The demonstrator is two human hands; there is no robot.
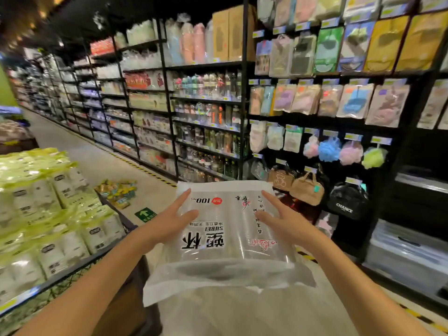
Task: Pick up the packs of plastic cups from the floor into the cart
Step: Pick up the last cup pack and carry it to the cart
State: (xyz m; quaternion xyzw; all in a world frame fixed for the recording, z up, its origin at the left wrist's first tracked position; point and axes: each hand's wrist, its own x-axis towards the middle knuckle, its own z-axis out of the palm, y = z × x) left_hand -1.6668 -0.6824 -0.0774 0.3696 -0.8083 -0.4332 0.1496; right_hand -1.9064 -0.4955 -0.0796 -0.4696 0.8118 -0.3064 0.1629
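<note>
We hold a clear, flat plastic pack of cups printed with black characters and a red "100" mark (218, 241) out in front of us, level and lifted off the grey shop floor (97, 161). Our left hand (167, 224) lies on its left side and our right hand (288, 224) on its right. Each shows a straight forefinger and thumb splayed flat on the top face. The other fingers are hidden, so we cannot tell whether they wrap beneath.

The pack sits just right of the dark wire-mesh cart (80, 265), not over it. The cart is heaped with yellow-green wrapped packs of white paper rolls (48, 214).

Below the pack we see a pale translucent mass (242, 311) that we cannot identify. Tall black shelving stocked with bottles and hanging goods (206, 117) lines the aisle ahead.
</note>
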